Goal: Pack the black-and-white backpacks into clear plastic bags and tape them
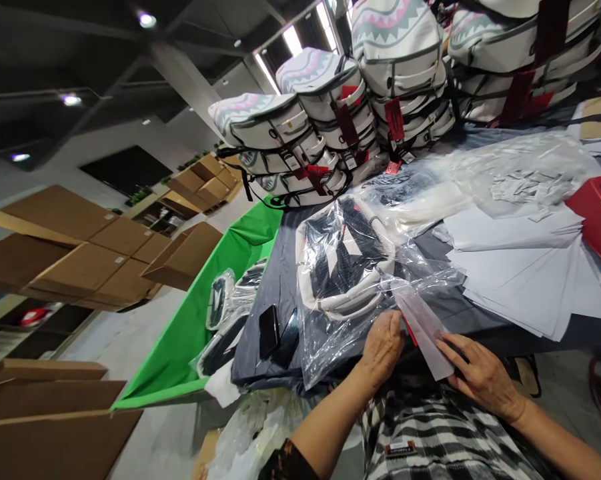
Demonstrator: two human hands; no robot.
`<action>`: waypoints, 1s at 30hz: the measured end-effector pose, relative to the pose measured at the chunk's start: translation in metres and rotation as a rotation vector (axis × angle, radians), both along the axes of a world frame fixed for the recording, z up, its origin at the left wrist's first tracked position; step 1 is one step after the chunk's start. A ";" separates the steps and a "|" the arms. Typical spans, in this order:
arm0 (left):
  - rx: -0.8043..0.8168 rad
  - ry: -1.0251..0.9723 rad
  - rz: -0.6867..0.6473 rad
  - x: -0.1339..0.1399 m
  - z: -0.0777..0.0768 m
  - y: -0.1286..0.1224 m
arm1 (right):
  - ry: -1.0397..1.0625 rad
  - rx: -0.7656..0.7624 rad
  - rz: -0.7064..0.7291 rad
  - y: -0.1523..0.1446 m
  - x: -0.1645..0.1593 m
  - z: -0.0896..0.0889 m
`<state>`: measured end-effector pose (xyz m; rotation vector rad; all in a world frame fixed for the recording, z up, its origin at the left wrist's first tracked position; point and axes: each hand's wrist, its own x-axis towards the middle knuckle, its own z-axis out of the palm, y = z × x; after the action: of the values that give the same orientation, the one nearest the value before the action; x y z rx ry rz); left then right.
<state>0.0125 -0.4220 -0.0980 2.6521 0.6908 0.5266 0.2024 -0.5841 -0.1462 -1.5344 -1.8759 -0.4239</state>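
Observation:
A backpack point(350, 250) with white trim and a dark striped front lies on the table inside a clear plastic bag point(325, 347). Over the bag's near right corner slants a narrow frosted plastic sleeve point(425, 333), and a red tag point(409, 328) shows along its left edge. My left hand point(383, 345) is closed beside that red edge, at the near side of the clear bag; its fingertips hide what they pinch. With thumb and fingers, my right hand point(483, 373) grips the lower end of the frosted sleeve.
Stacked white backpacks point(265, 127) with red tags line the back. White paper sheets point(525, 267), a bag of small packets point(527, 180) and a red container point(597, 217) are right. Two phones point(269, 331) lie left, beside a green bin point(180, 353) of bagged backpacks. Cardboard boxes point(95, 267) stand beyond.

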 end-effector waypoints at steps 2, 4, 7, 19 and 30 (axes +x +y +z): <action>0.120 -0.001 -0.015 0.003 -0.007 0.014 | -0.026 -0.014 -0.027 0.001 -0.003 0.000; 0.298 0.016 -0.138 0.010 -0.007 0.026 | -0.049 -0.012 -0.055 0.003 -0.006 0.001; 0.421 0.050 -0.383 0.022 0.004 0.044 | -0.059 0.037 -0.097 0.007 -0.011 0.003; 0.185 0.167 -0.778 0.037 0.029 0.059 | 0.089 0.080 -0.205 0.004 -0.015 -0.001; 0.298 0.069 -0.705 0.022 0.072 0.061 | -0.073 0.254 -0.253 0.017 0.053 0.100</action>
<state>0.0345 -0.3606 -0.0256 2.9370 -0.3500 0.3474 0.2552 -0.5669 -0.0460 -1.6018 -1.6126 -0.8100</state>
